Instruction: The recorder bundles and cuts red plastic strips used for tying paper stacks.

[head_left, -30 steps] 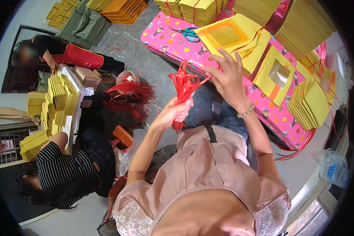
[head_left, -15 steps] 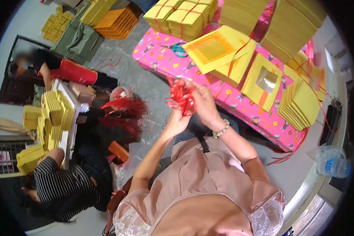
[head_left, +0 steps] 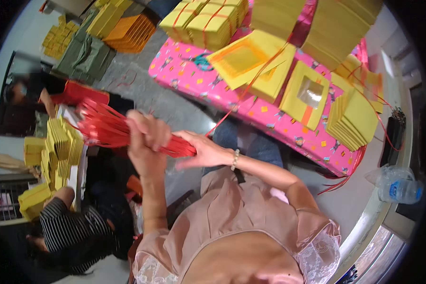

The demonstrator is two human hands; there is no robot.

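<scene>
So the room was basically a paper workshop: grey floor (head_left: 142, 90) with stacks of yellow and orange paper (head_left: 128, 31) piled at the far end, and another person in a striped top (head_left: 68, 229) working low down on the left beside more yellow stacks (head_left: 57, 146).

The work surface was a table under a bright pink patterned cloth (head_left: 270, 118), loaded with tied yellow bundles (head_left: 208, 21), a few loose yellow sheets (head_left: 244, 59) and a smaller stack (head_left: 352, 118) at its right end. A clear plastic bottle (head_left: 395, 182) sat off to the right.

Progress-wise, I'd guess well underway but far from finished: several bundles already had red string round them, others looked untied.

The bunch of red strings (head_left: 113, 130) was up in the air, in front of the chest, off the table. The left hand (head_left: 146, 137) was fisted tight around it. The right hand (head_left: 203, 151) gripped the near end, fingers curled on the strands.
</scene>
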